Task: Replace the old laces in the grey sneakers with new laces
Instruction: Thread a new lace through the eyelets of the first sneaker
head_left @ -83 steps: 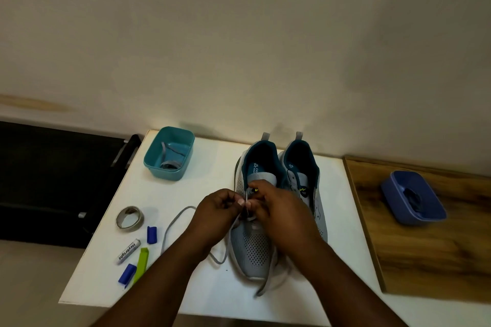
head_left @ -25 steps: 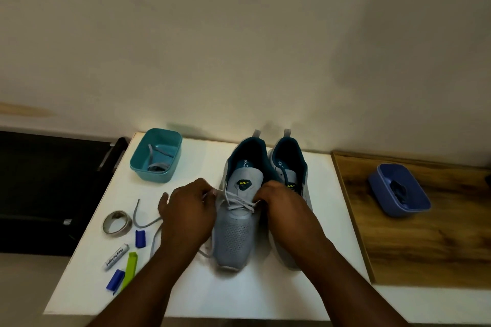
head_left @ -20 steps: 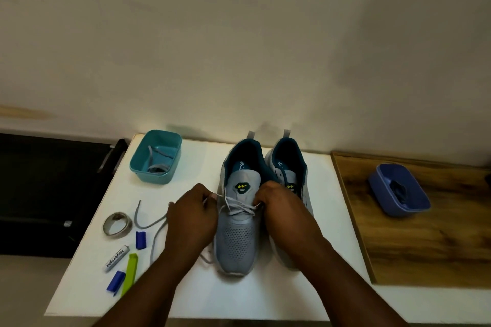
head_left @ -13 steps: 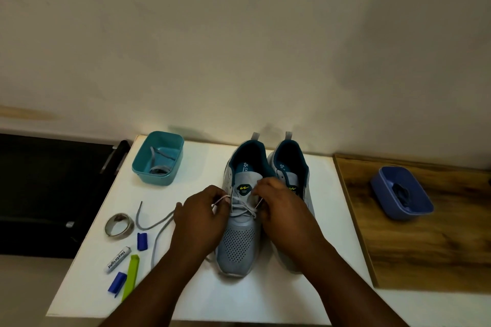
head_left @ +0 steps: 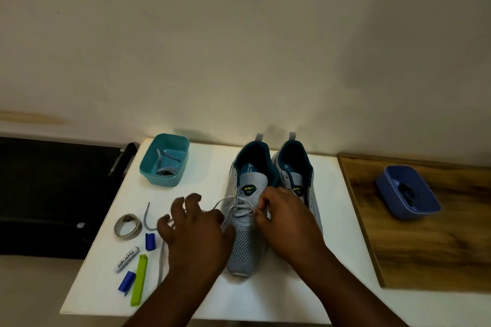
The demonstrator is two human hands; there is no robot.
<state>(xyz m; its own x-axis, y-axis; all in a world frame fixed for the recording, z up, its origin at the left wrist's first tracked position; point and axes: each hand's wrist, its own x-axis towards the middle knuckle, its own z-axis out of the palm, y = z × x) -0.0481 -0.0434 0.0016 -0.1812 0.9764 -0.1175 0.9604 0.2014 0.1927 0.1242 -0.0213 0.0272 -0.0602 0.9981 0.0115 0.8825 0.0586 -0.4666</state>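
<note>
Two grey sneakers with teal lining stand side by side on the white table (head_left: 279,300), toes toward me. The left sneaker (head_left: 245,249) carries a pale grey lace (head_left: 243,207) crossed over its tongue. My right hand (head_left: 287,223) pinches that lace at the shoe's right eyelets. My left hand (head_left: 194,228) hovers just left of the shoe with its fingers spread; the lace runs from the eyelets in under it and trails out onto the table (head_left: 161,260). My right hand hides part of the right sneaker (head_left: 295,156), which shows no lace.
A teal tub (head_left: 162,180) holding a grey lace stands at the back left. A blue tub (head_left: 385,188) with something dark inside sits on a wooden board (head_left: 425,252) to the right. A tape roll (head_left: 127,236), a white tube (head_left: 127,259), a green clip (head_left: 139,280) and blue pieces (head_left: 150,241) lie front left.
My left hand has moved left, away from the eyelets, and its fingers have spread. My right hand stays pinching the lace at the shoe.
</note>
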